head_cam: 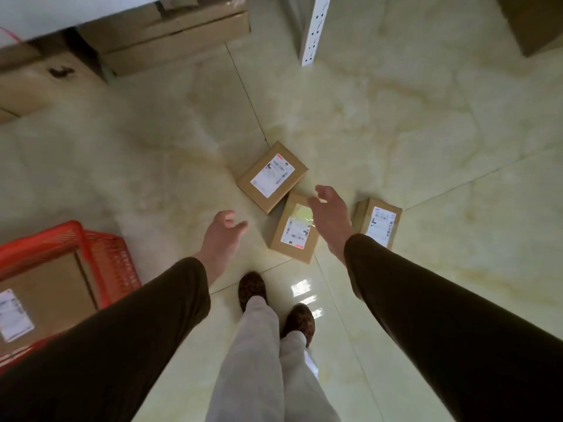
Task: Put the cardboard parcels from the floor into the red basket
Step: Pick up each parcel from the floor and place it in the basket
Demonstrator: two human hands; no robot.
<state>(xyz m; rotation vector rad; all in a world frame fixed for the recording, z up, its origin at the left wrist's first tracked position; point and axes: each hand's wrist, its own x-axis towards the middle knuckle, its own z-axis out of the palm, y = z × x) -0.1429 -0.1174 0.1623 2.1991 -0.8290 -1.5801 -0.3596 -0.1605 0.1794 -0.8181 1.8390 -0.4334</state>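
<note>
Glossy floor tiles (396,117) hold three parcels (272,177) (both hands (224,236) empty).

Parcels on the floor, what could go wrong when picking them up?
The middle parcel touches the far parcel, so grabbing one may nudge the other. The right hand is open over it, the left hand empty; a one-hand grab could slip. The red basket already holds a big box, leaving little room.
</note>
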